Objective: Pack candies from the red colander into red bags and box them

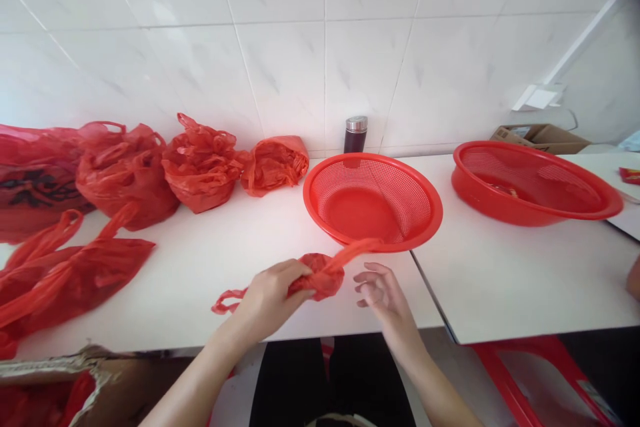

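Note:
My left hand grips a small red plastic bag over the front part of the white table. One handle of the bag stretches up to the right, towards the rim of a red perforated basket; another loop hangs out to the left of the hand. Just right of the bag, my right hand has its fingers curved and apart, with nothing in them. Nothing lies in the basket. Whether the small bag has anything inside cannot be made out.
Several red bags line the wall at left, with a flatter one before them. A dark flask stands behind the basket. At right are a red basin, a cardboard box and part of another person's hand.

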Available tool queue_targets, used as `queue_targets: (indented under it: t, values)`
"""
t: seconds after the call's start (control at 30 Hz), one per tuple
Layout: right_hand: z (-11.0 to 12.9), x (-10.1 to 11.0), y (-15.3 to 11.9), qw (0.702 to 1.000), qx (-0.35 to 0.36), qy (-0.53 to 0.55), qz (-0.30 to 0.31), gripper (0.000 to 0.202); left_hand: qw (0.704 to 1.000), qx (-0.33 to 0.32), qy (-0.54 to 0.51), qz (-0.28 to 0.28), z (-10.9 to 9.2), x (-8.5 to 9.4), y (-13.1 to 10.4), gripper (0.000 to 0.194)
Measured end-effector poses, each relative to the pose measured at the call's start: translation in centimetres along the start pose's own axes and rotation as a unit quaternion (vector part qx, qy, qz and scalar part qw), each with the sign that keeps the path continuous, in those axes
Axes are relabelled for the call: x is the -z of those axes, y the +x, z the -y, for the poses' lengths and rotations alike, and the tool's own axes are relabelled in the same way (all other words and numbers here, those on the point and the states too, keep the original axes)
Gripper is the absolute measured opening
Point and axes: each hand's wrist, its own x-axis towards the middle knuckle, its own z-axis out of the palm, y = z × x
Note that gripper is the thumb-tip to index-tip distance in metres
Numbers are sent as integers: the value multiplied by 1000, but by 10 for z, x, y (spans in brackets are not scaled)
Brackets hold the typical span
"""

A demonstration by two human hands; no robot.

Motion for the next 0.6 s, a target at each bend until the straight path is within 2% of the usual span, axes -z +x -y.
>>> queue_targets:
  t: [0.1,0.17,0.23,0.27,0.33,0.4,0.5,0.53,0.6]
  values:
    - [-5,-16,1,996,-21,3,86,59,984,68,-161,23,-16,6,-5,17]
    - [-10,-24,2,989,-20,19,142,47,957,87,-273,49,-21,8,-10,24]
    - [-17,-26,4,988,-22,25,153,29,926,103,-359,63,-20,11,-16,26]
    - [-21,-25,4,989,-28,17,143,28,912,120,-389,42,-17,15,-18,27]
    - [-28,-20,6,993,-38,-14,111,30,899,160,-405,-41,-9,28,-22,31]
    - [-34,-16,6,993,-40,-50,102,30,920,183,-329,-112,1,52,-22,37]
    - [-40,-12,6,987,-30,-99,125,28,967,178,-89,-158,19,104,-15,46]
    - [-42,-12,6,985,-28,-110,133,28,965,190,-14,-178,27,123,-11,47]
    - [-44,-13,5,982,-23,-126,139,28,951,223,41,-210,47,161,-5,47]
